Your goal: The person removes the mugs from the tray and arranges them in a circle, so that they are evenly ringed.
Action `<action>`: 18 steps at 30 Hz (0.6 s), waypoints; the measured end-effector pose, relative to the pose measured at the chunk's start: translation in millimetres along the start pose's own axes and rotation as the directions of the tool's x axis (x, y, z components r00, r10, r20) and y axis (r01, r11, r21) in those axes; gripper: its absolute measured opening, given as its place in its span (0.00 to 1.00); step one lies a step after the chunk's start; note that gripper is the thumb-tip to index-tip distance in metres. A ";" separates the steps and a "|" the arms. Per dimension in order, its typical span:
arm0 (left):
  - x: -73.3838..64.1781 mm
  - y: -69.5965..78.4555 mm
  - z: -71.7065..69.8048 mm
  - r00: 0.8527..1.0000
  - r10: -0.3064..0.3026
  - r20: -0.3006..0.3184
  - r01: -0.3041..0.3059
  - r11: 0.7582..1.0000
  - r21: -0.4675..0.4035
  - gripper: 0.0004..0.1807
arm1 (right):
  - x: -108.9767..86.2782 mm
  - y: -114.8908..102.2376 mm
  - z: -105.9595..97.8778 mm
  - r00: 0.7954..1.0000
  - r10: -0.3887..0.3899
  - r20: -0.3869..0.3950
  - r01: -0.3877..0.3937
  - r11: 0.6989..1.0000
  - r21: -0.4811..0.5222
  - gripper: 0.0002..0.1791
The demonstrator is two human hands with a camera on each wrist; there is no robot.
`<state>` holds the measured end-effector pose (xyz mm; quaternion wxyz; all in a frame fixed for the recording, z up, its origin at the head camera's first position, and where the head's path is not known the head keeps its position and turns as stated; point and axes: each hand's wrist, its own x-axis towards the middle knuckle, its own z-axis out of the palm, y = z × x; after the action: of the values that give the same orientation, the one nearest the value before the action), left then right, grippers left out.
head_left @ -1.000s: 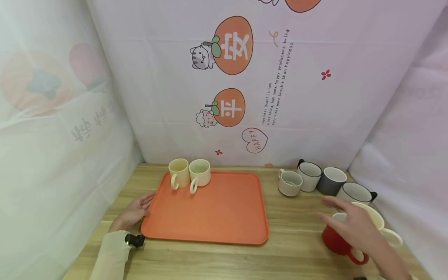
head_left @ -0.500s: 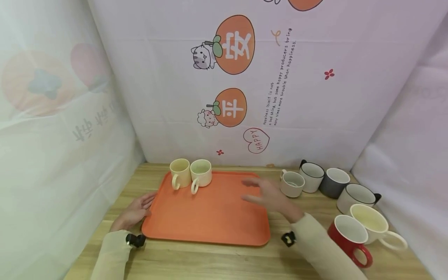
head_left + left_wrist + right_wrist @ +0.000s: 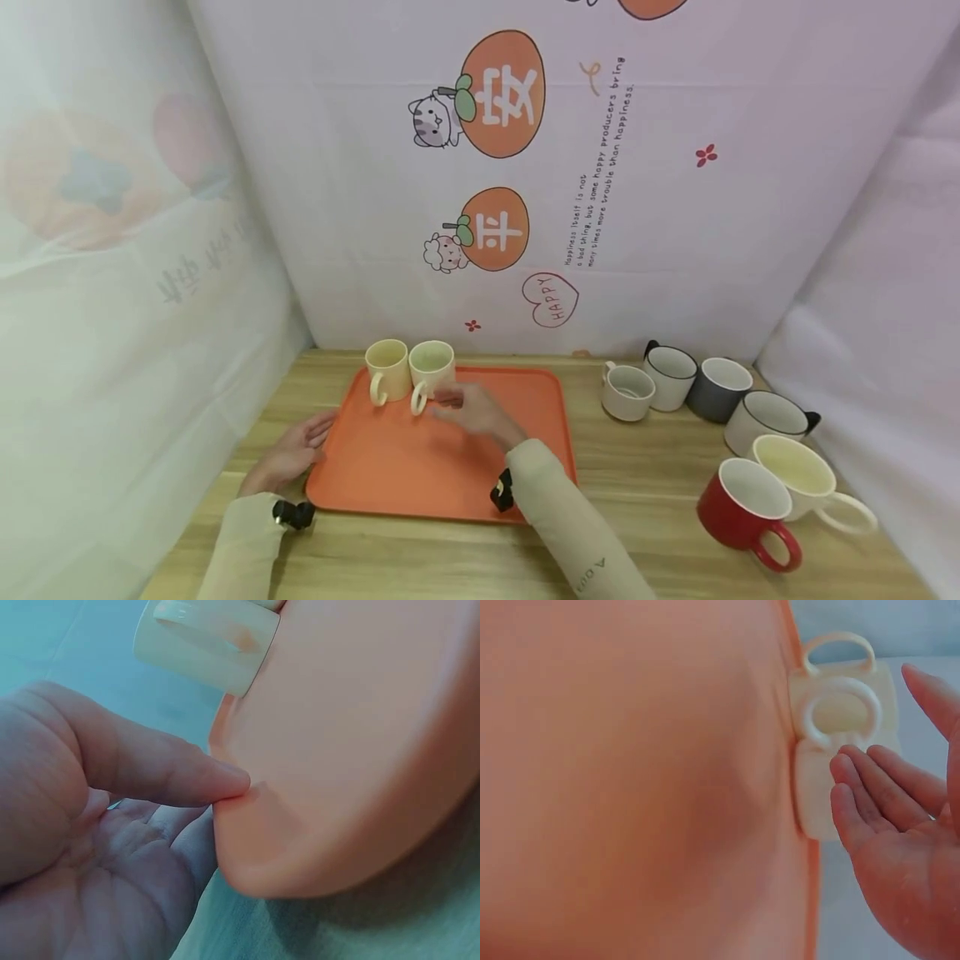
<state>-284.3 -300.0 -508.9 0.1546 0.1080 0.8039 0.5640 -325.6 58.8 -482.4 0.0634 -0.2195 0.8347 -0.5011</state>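
Observation:
An orange tray (image 3: 495, 450) lies on the wooden table. My left hand (image 3: 292, 450) holds its left edge; in the left wrist view the thumb (image 3: 217, 782) presses on the rim while the fingers lie outside it, partly hidden. At the tray's back left stand a pale yellow mug (image 3: 388, 373) and a pale green mug (image 3: 435, 367), handles toward me. Over the tray, my right hand (image 3: 476, 410) reaches beside the green mug with nothing held. In the right wrist view its fingertips overlap that mug (image 3: 815, 791); whether they touch it I cannot tell.
On the right stand a small white cup (image 3: 627, 393), a black-rimmed white mug (image 3: 670, 379), a grey mug (image 3: 718, 392), another black-rimmed mug (image 3: 763, 429), a cream mug (image 3: 806, 483) and a red mug (image 3: 731, 512). Printed white cloth (image 3: 645, 208) walls the table.
My right hand has swept left from above the red mug, across the tray, to the pale green mug. The left hand stays at the tray's edge, and the mugs have not moved.

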 end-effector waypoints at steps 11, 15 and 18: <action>3.1 -4.2 -1.2 1.000 -0.007 -0.018 0.007 1.000 -0.001 0.49 | 13.7 -8.3 41.0 0.991 0.129 -0.048 -0.117 0.972 0.205 0.22; 4.2 -4.9 -0.6 1.000 -0.003 -0.011 0.003 1.000 -0.003 0.49 | 13.8 -11.5 45.3 0.979 0.182 -0.094 -0.156 0.959 0.238 0.19; 3.7 -4.6 -0.5 1.000 0.005 -0.002 -0.005 1.000 -0.006 0.48 | 10.8 -12.1 42.7 0.965 0.234 -0.119 -0.199 0.947 0.253 0.24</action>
<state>-288.0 -300.6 -513.5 0.1525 0.1090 0.8022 0.5669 -317.7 14.8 -491.7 0.0824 -0.0795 0.7899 -0.6024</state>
